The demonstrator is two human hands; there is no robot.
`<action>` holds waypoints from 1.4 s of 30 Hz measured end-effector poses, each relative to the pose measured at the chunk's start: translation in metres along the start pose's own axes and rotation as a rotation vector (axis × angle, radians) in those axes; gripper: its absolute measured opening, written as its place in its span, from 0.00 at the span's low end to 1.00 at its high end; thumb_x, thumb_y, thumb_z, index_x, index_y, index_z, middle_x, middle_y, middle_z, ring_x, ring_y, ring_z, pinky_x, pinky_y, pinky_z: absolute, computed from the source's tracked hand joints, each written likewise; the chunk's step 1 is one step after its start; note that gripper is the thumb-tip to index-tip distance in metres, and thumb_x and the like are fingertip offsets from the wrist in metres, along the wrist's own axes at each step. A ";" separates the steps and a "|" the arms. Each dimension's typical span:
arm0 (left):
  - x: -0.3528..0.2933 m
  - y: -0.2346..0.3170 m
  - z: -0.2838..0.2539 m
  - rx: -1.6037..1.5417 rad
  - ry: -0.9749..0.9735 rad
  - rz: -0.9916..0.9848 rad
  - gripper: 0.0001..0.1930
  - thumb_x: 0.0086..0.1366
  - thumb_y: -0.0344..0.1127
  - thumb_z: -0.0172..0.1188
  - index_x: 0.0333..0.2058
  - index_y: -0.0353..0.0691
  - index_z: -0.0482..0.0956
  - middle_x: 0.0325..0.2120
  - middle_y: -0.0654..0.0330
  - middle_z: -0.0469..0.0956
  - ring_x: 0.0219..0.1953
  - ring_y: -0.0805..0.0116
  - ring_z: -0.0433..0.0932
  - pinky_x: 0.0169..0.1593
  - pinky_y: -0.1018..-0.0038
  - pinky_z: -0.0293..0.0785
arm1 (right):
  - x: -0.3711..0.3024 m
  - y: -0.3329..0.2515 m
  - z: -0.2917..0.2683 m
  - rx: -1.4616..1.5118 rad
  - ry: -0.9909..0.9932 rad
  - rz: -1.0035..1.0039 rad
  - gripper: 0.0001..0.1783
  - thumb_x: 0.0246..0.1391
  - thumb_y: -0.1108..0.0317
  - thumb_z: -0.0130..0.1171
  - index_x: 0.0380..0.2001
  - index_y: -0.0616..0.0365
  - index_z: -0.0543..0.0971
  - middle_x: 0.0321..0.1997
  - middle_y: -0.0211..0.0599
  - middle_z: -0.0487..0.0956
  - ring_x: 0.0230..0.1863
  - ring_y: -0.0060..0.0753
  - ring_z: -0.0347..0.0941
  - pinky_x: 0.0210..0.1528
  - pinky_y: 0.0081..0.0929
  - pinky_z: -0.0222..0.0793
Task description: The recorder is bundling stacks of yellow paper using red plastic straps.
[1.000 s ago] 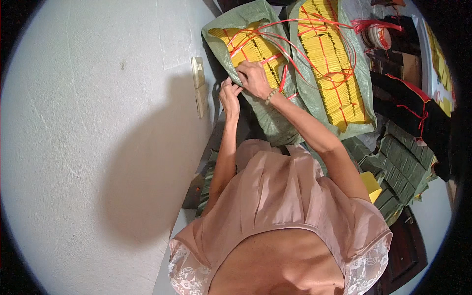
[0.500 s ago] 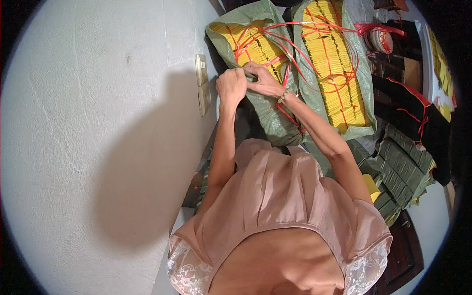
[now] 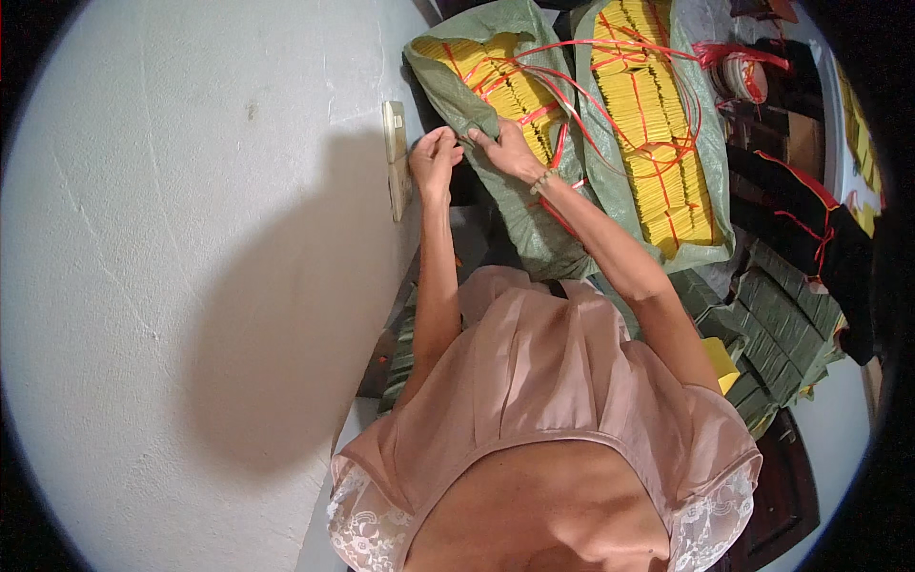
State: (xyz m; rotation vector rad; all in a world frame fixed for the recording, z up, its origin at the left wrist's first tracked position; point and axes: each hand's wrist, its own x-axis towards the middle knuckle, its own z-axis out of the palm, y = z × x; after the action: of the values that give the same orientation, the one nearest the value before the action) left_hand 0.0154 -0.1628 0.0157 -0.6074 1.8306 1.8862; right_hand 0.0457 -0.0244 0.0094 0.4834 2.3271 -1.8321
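My right hand (image 3: 513, 153) pinches the folded edge of a green woven sack (image 3: 524, 229), thumb on the near side. Yellow bundles (image 3: 500, 84) tied with red plastic straps stand packed inside this sack. Just left of that edge, slightly apart from the sack, my left hand (image 3: 436, 162) is raised with its fingers bent and drawn together. Whatever lies between those fingertips, if anything, is too small to make out. A loose red strap (image 3: 610, 124) loops from this sack across to a second green sack (image 3: 724, 224), also full of yellow bundles (image 3: 648, 124).
A white wall (image 3: 238, 238) with a switch plate (image 3: 395, 143) rises close by my left hand. Dark green bundles (image 3: 782, 319) are stacked at the right. Farther back are a roll with red strapping (image 3: 742, 78) and black cloth (image 3: 777, 191) with red ties.
My left hand has let go of the sack edge and moved slightly left, away from my right hand. My right hand keeps hold of the sack and has shifted slightly.
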 end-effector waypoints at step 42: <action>-0.010 -0.022 0.010 -0.126 -0.004 0.042 0.13 0.58 0.35 0.62 0.38 0.31 0.78 0.28 0.61 0.77 0.27 0.78 0.74 0.31 0.81 0.74 | 0.000 0.017 -0.007 -0.158 0.000 -0.007 0.14 0.53 0.62 0.57 0.34 0.65 0.77 0.28 0.38 0.79 0.29 0.23 0.71 0.35 0.28 0.67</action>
State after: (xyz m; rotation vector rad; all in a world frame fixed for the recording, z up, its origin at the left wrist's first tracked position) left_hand 0.0364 -0.1519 0.0047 -0.6113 1.7449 2.0408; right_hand 0.0518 -0.0142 -0.0042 0.4545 2.4508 -1.6332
